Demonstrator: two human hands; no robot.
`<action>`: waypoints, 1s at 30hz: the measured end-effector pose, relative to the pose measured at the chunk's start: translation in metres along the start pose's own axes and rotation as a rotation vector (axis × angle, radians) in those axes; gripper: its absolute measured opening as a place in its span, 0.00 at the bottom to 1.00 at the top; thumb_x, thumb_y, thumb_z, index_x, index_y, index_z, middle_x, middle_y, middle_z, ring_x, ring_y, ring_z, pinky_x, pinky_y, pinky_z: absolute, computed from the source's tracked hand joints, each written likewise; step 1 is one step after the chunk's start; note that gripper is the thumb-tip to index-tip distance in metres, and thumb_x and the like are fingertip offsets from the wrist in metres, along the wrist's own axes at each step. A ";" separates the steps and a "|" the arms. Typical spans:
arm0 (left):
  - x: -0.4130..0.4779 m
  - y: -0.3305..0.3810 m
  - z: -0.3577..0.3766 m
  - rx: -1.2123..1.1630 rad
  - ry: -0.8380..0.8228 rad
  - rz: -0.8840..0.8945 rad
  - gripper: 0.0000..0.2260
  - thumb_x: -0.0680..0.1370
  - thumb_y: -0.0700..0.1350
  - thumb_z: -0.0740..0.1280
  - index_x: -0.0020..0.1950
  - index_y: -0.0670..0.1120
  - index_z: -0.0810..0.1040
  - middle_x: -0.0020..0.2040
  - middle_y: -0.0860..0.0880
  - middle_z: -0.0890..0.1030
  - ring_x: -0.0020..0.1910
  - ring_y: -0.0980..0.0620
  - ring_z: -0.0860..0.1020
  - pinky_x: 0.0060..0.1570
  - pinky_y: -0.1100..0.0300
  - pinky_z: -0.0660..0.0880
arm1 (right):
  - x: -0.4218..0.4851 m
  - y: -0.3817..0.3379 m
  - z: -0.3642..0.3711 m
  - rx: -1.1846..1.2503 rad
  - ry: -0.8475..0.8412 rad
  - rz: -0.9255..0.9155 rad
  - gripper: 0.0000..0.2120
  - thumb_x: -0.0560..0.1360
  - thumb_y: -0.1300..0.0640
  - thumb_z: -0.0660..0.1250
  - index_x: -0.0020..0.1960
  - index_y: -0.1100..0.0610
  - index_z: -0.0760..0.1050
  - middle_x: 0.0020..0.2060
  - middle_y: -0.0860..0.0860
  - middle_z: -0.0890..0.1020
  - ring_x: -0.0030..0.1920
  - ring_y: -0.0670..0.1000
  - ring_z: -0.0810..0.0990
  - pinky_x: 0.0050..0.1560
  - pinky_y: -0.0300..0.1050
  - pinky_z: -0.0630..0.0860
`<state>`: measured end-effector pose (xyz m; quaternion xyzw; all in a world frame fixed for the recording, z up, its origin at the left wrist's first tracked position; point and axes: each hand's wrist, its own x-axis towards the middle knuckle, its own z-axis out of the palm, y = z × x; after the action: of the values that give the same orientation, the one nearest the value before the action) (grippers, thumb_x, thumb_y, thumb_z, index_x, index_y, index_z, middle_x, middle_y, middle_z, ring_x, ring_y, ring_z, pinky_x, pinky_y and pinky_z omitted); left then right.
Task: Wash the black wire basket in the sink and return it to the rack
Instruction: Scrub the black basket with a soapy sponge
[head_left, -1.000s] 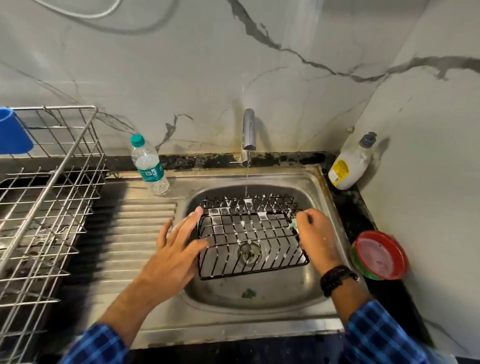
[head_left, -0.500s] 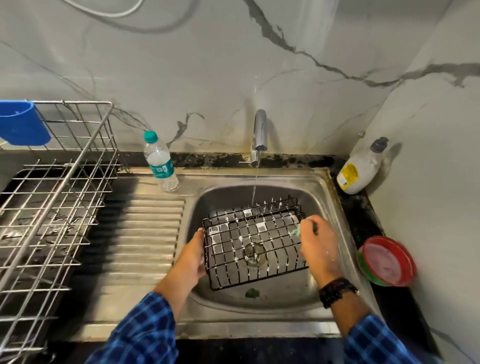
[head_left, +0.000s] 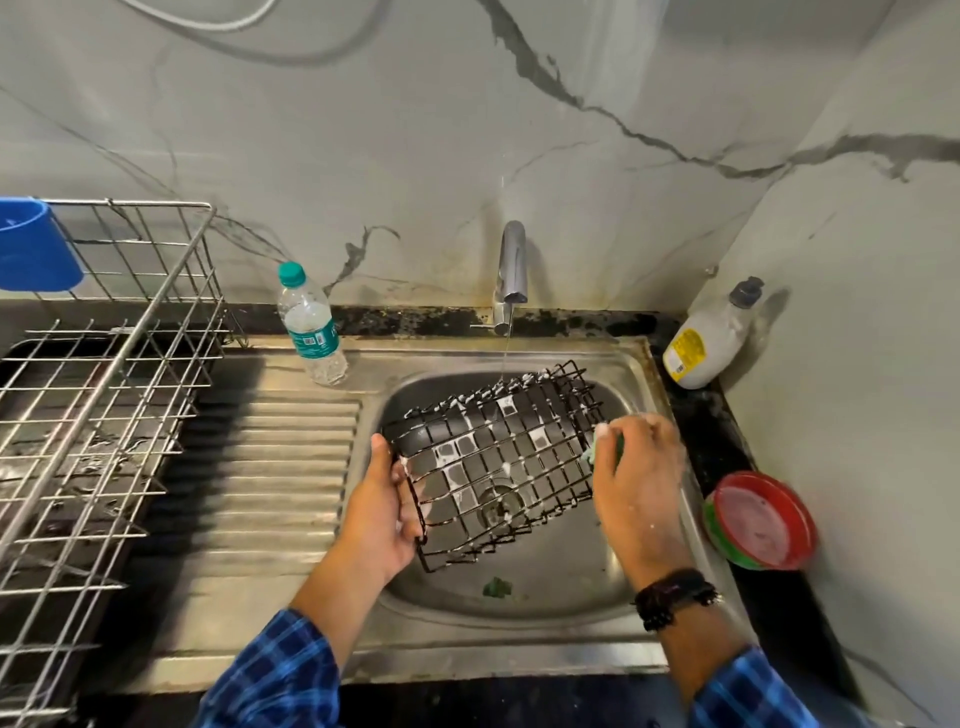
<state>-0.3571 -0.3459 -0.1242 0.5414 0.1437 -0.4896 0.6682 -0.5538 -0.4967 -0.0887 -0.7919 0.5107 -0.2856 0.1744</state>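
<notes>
Between both hands, above sink (head_left: 493, 649): held black wire basket (head_left: 498, 457) tilted, sudsy. Gripped its left end wires with left hand (head_left: 384, 514). Pinched green scrubber (head_left: 595, 453) in right hand (head_left: 636, 483) against right end. Judged light, stiff, soap-slick; best hooked through mesh at rim.

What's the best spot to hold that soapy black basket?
The basket by its left-end rim, from the left, as the left hand holds it: fingers hook open wires, leaving the right end to the right hand and sponge.
</notes>
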 end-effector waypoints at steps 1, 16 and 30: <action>-0.002 0.001 0.003 -0.004 -0.005 0.015 0.25 0.75 0.69 0.63 0.28 0.51 0.73 0.32 0.53 0.65 0.22 0.57 0.59 0.18 0.64 0.54 | 0.001 -0.008 -0.002 -0.006 0.043 0.011 0.09 0.81 0.53 0.62 0.51 0.57 0.77 0.49 0.53 0.76 0.47 0.50 0.73 0.46 0.40 0.66; -0.016 0.016 0.006 -0.202 -0.144 0.061 0.25 0.79 0.66 0.58 0.30 0.50 0.65 0.22 0.54 0.62 0.15 0.60 0.58 0.16 0.72 0.52 | -0.006 -0.069 0.006 0.205 -0.311 -0.277 0.06 0.79 0.56 0.68 0.52 0.50 0.84 0.51 0.45 0.82 0.42 0.37 0.79 0.44 0.27 0.77; -0.013 0.009 0.001 -0.355 -0.319 0.051 0.27 0.81 0.66 0.53 0.28 0.50 0.65 0.20 0.53 0.61 0.15 0.59 0.54 0.16 0.71 0.53 | 0.024 -0.073 0.029 0.245 -0.476 -0.142 0.08 0.79 0.54 0.68 0.56 0.52 0.83 0.52 0.45 0.83 0.48 0.37 0.78 0.45 0.22 0.72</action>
<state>-0.3565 -0.3407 -0.1096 0.3347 0.1066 -0.5189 0.7794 -0.4765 -0.4882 -0.0634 -0.8434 0.3604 -0.1627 0.3636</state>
